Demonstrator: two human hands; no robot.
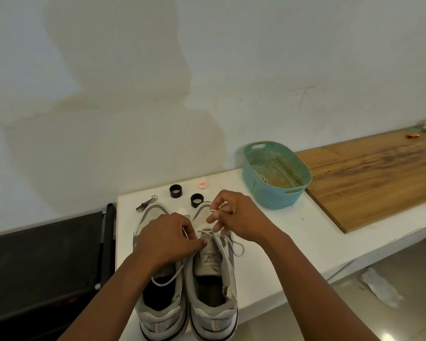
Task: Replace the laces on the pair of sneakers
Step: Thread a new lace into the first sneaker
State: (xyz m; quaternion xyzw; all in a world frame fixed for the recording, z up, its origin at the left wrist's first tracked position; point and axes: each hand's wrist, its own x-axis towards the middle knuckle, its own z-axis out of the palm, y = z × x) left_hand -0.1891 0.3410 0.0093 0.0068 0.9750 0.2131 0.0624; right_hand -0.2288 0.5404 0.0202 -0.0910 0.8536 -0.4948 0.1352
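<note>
Two sneakers (199, 279) stand lower centre on the tabletop (268, 242), toes away. Both hands work the right sneaker: right hand (234, 215) pinches the lace (236, 244) nearer the toe, left hand (167, 239) pinches it nearer the tongue.

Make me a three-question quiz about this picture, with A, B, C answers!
1. Where is the basket?
A. on the floor
B. on the white counter, right of the sneakers
C. on top of a sneaker

2. How many black rings lie behind the sneakers?
A. two
B. four
C. none

3. What is the right hand doing?
A. resting flat
B. holding the basket
C. pinching a white lace

Answers: B, it stands on the counter beside the shoes; A, two rings show; C, fingertips pinch the lace.
</note>
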